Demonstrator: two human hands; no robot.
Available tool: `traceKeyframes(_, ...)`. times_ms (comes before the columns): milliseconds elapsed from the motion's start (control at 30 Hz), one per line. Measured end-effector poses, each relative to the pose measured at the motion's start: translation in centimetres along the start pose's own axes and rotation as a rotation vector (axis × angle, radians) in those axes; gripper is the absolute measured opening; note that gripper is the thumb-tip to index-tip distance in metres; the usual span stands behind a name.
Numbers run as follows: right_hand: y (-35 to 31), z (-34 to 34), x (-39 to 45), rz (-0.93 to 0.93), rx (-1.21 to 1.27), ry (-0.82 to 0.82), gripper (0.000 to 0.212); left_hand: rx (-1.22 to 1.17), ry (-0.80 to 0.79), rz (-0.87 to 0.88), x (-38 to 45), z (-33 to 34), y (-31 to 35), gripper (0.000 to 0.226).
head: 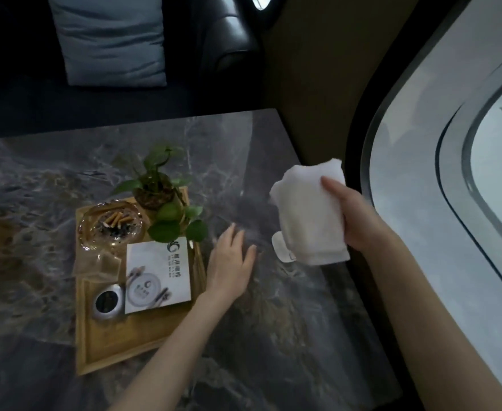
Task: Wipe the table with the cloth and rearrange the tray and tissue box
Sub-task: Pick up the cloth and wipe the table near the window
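Wiping looks barely begun: right hand (pixel 359 221) grips the cloth (pixel 309 215) above the tabletop (pixel 288 321), left hand (pixel 232 262) open beside the tray (pixel 119 345); rearranging remains.

Your left hand (pixel 230 264) is flat and palm down, fingers (pixel 237 237) spread loosely and pointing away from you, the bare forearm running back toward the lower edge of view. Your right hand (pixel 359 219) is raised, its fingers curled closed around a white cloth (pixel 306 215), thumb (pixel 334 186) pressed across the fabric, which sticks out above and below your fingers.
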State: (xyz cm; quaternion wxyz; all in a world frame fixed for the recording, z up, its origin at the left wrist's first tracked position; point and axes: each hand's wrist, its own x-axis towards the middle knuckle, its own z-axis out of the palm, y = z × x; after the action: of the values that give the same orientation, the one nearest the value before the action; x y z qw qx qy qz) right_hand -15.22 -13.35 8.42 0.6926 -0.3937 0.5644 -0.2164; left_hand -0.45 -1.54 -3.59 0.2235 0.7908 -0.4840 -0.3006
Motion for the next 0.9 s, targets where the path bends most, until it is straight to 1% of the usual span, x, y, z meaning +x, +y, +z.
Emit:
traceKeyframes(67,-1.6,-0.8,1.8,-0.057,-0.221,0.095,0.046,0.142,0.037,0.016,1.9,1.2,-0.6,0.058)
traceKeyframes(133,-2.6,-0.9,3.4,-0.186,-0.462,0.169,0.048,0.224,0.042,0.001,3.1,2.2,-1.2,0.06)
traceKeyframes(200,-2.9,-0.4,5.0,-0.327,-0.626,0.197,0.046,0.283,0.052,-0.016,3.9,3.1,-1.6,0.06)
traceKeyframes(267,-1.9,0.5,6.7,-0.409,-0.796,0.179,0.042,0.33,0.076,-0.026,4.2,3.8,-1.9,0.065)
traceKeyframes(333,0.4,1.3,8.8,-0.427,-0.992,0.03,0.044,0.377,0.116,-0.019,4.2,4.4,-2.2,0.072)
traceKeyframes(367,1.9,1.7,9.6,-0.419,-1.029,-0.067,0.051,0.389,0.135,-0.013,4.3,4.6,-2.3,0.072)
traceKeyframes(400,3.3,2.1,10.3,-0.401,-1.014,-0.126,0.06,0.402,0.141,-0.011,4.3,4.8,-2.3,0.071)
traceKeyframes(433,4.6,2.6,10.9,-0.39,-0.984,-0.122,0.068,0.416,0.136,-0.014,4.4,4.8,-2.3,0.07)
traceKeyframes(467,5.8,3.1,11.4,-0.406,-0.979,-0.062,0.07,0.432,0.132,-0.019,4.4,4.9,-2.3,0.069)
traceKeyframes(533,7.9,4.1,12.2,-0.455,-1.124,0.087,0.07,0.451,0.132,-0.032,4.4,5.0,-2.3,0.067)
traceKeyframes(600,9.6,4.8,12.9,-0.447,-1.259,0.156,0.074,0.476,0.135,-0.044,4.4,5.0,-2.3,0.065)
traceKeyframes(700,11.3,5.2,13.7,-0.418,-1.378,0.212,0.083,0.51,0.149,-0.045,4.3,5.2,-2.5,0.063)
traceKeyframes(767,11.7,5.0,14.2,-0.413,-1.397,0.251,0.087,0.507,0.154,-0.035,4.4,5.2,-2.6,0.063)
traceKeyframes(900,11.3,3.7,15.4,-0.459,-1.423,0.241,0.093,0.501,0.163,-0.024,4.4,5.4,-2.8,0.063)
